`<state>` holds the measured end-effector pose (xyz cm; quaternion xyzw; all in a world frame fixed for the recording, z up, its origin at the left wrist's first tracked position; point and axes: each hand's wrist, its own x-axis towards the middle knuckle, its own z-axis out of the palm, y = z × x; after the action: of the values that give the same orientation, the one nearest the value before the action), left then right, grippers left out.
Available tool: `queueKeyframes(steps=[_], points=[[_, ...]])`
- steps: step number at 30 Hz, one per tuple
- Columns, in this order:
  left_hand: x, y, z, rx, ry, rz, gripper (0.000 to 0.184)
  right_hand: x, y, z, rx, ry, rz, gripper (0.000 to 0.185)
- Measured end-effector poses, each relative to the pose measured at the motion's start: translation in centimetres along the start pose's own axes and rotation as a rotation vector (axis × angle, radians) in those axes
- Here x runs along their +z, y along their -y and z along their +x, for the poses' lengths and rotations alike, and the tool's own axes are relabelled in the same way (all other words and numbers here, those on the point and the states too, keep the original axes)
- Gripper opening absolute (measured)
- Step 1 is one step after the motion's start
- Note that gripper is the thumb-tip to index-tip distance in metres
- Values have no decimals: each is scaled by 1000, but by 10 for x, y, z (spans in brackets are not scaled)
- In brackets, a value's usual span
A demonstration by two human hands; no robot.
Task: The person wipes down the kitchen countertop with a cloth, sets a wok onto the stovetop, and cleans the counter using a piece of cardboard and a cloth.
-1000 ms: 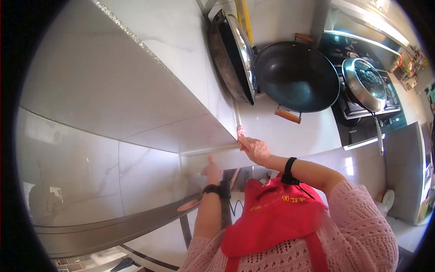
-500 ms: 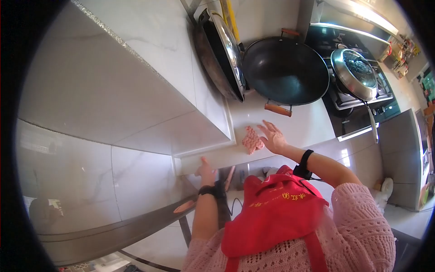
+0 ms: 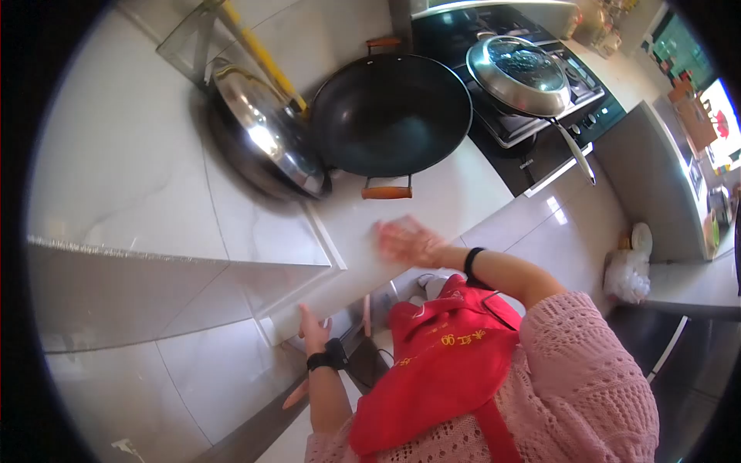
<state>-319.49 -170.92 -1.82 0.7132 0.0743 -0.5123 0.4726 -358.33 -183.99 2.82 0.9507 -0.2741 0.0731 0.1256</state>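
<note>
My right hand (image 3: 421,243) lies over a pink patterned cloth (image 3: 390,239) on the white counter (image 3: 359,220), just in front of the black wok's wooden handle (image 3: 387,193). The hand is blurred, its palm down on the cloth with the fingers stretched out. Near the counter's front left end, my left hand (image 3: 313,328) has its fingers apart and holds nothing. Each wrist wears a black band.
Behind my right hand sits the large black wok (image 3: 392,116). A pan with a shiny lid (image 3: 270,131) leans at the wall beside a yellow bar (image 3: 262,54). A lidded pan (image 3: 519,76) stands on the stove (image 3: 494,127). A white plastic bag (image 3: 629,274) lies at the right.
The view has turned toward the right. My right hand was lifted beside the cloth half a second ago and is now over it. My left hand stays near the counter edge.
</note>
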Motion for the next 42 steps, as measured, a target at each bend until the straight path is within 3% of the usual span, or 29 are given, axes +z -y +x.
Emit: queueKeyframes(steps=[2,3,4,5,7,9,12,13,14,15,16,18,20,21,26,29,33,36,39,42], points=[[-3,1,0,26,36,39,84,18,-49,-34,513,269,256,44],[-5,3,-1,35,51,56,82,49,-69,-79,639,-12,14,45],[-7,3,-4,27,92,75,79,43,-94,-102,904,142,47,47],[-8,-1,-9,21,133,91,77,14,-123,-126,859,379,4,53],[-6,-5,-10,20,189,108,73,33,-145,-160,1181,188,147,53],[-9,-2,-9,21,213,109,71,48,-138,-153,1123,347,-121,52],[0,-2,-21,30,129,96,74,57,-96,-109,1165,-31,163,50],[-2,-3,-18,20,147,80,74,42,-79,-90,1109,-14,279,43],[-6,-2,-13,8,167,65,74,29,-57,-80,871,41,142,37],[-7,0,-10,-6,192,50,75,36,-40,-70,696,-17,178,46],[-6,0,-13,20,176,76,75,36,-19,-54,629,-78,295,44],[0,1,-17,37,83,69,75,3,14,-30,358,125,206,39],[-7,7,-2,37,62,54,71,16,42,-28,193,46,329,46],[-15,11,12,26,87,46,68,13,49,-31,212,21,480,50],[-8,5,-6,14,71,44,69,-2,9,-70,100,134,447,53],[4,2,-26,57,24,13,75,-1,-21,-104,365,125,553,54],[9,4,-20,58,-67,4,76,0,-57,-146,648,230,295,54],[0,6,-9,35,-22,10,74,-14,-84,-159,819,232,317,53],[-26,17,6,102,173,36,68,-16,-106,-166,830,209,271,54],[-29,30,-13,174,124,67,60,-8,-121,-162,868,201,229,55]])
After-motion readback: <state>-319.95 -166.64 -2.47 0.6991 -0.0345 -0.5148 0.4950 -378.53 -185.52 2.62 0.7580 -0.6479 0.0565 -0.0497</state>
